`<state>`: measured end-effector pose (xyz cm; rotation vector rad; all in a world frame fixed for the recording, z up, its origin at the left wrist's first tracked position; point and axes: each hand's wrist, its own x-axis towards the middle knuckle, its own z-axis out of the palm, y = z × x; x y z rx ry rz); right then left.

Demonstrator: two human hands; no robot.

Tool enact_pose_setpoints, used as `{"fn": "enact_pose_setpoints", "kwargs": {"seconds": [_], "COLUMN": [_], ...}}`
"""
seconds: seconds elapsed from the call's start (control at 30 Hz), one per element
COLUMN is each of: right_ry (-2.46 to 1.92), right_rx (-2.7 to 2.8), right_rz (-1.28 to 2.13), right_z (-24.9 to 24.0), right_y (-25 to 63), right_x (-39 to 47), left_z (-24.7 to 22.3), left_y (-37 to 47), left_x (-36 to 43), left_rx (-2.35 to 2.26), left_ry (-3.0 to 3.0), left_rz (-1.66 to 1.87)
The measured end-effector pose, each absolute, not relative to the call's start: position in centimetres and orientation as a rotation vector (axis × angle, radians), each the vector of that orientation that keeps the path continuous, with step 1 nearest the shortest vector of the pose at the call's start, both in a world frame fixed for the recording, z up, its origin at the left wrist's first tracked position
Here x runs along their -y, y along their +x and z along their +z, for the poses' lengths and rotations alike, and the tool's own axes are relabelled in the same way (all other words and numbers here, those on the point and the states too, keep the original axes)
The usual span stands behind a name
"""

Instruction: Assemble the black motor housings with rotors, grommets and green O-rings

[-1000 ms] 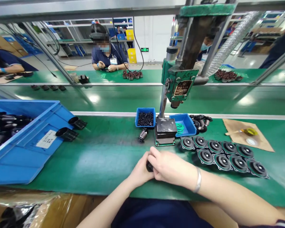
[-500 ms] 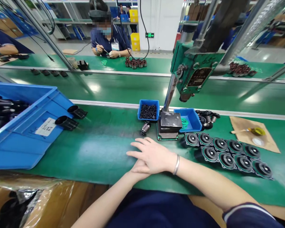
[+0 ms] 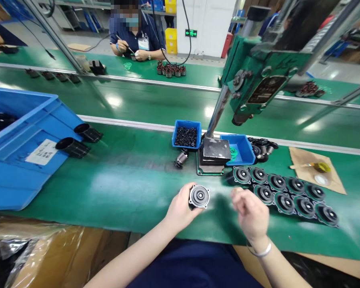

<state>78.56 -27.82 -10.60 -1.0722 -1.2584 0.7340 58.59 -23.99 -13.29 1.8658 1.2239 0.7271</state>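
My left hand (image 3: 181, 206) is wrapped round a black cylindrical part (image 3: 199, 196), whose round flanged face with a silver rim points up. To its right, over the green mat, my right hand (image 3: 252, 212) has its fingers curled and pressed together; whether something small is between them cannot be made out. Beside that hand stand several black flanged parts (image 3: 285, 202) in two rows, with green rings on their faces. A small motor-like piece (image 3: 181, 158) lies in front of a blue bin of black rings (image 3: 186, 137), left of the press base (image 3: 216, 150).
A green press head (image 3: 258, 82) overhangs the bench. A blue bin with green rings (image 3: 243, 150) sits behind the rows. Brown paper with a brush (image 3: 333, 182) lies right; a large blue crate (image 3: 21, 168) stands left. Across the bench sits a person (image 3: 138, 36).
My hands, overlapped before, are now apart. The black cylindrical part now shows in my left hand, and my right hand has moved right and curled its fingers. The view has shifted slightly.
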Motion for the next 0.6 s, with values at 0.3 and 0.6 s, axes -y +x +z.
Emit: {"fn": "enact_pose_setpoints", "kwargs": {"seconds": [0.3,0.6], "right_ry": [-1.410,-2.006], "right_rx": [1.575,2.617], "right_rz": [0.458,0.163], "right_z": [-6.1,-3.8], "right_y": [81.4,87.7], "right_x": [24.6,11.3], "left_z": [-13.3,-14.5], "left_y": [58.7,59.0], "left_x": [24.0,23.5], "left_rx": [-1.293,-1.281], "left_ry": [1.894,1.940], "left_rz": [0.713,0.741]}}
